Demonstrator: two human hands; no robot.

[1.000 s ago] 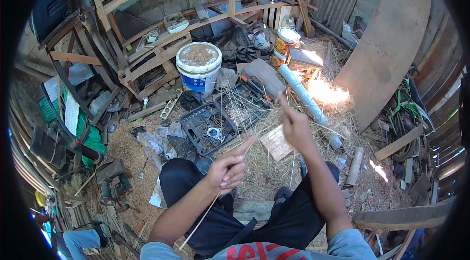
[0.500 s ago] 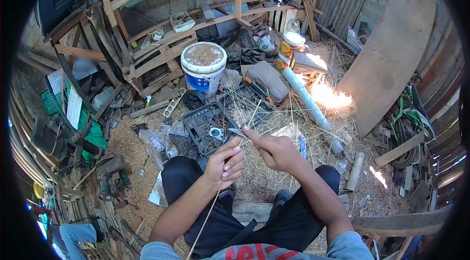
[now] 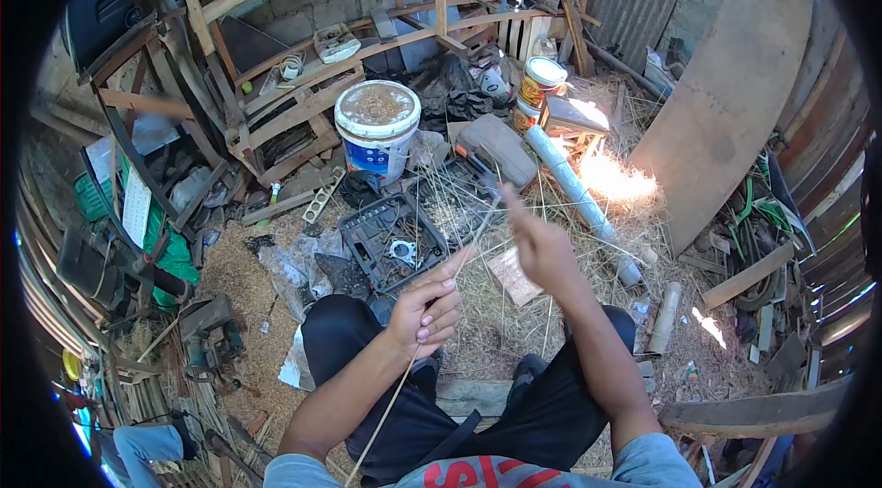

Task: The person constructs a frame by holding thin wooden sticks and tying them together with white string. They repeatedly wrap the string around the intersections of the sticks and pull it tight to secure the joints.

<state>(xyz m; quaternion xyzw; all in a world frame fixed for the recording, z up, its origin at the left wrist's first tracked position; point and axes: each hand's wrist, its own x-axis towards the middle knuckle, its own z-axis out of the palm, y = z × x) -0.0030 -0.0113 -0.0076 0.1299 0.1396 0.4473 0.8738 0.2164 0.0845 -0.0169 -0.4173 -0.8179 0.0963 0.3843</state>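
Note:
My left hand [image 3: 425, 315] is closed around a thin, pale strip [image 3: 387, 414], which looks like split bamboo or cane. The strip's tail runs down past my left forearm, and its other end leads forward from the fingers. My right hand [image 3: 544, 254] is raised ahead and to the right of the left, smeared by motion. It grips a small knife [image 3: 487, 220], whose blade is a blurred streak pointing to the left; the handle is hidden in the fist. Blade and left hand are apart.
An open tool case [image 3: 390, 242] lies ahead on the littered floor. Behind it stand a white-rimmed bucket [image 3: 378, 125] and a closed grey case [image 3: 497, 150]. A grey pipe [image 3: 574, 185], straw-like shavings and a leaning board [image 3: 735, 102] are to the right.
My right hand has swung forward and right with the knife, away from the left hand, where the blade was against the strip. My left hand has stayed nearly still.

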